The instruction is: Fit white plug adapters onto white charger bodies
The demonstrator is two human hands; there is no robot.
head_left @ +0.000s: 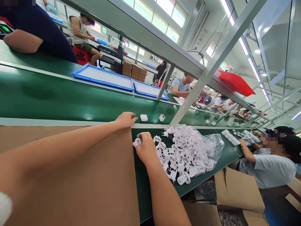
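My left hand (127,120) reaches over the cardboard to the edge of the green belt, its fingers loosely stretched and nothing seen in them. Just beyond its fingertips, a white plastic block (144,118) lies on the belt, with another small white block (162,117) farther right. Fingers of my right hand (146,147) are curled around a white plastic part (137,142) at the cardboard's edge; the hand covers some of it. Right of that hand spreads a heap of white plastic parts (181,157), some with plug-like pins, partly inside a clear plastic bag (215,146).
A large cardboard sheet or box top (94,175) fills the lower left. Blue-rimmed trays (103,77) stand beyond the belt (47,97). A slanted metal post (188,110) rises ahead. Open cartons (237,188) sit lower right, near a co-worker (270,169).
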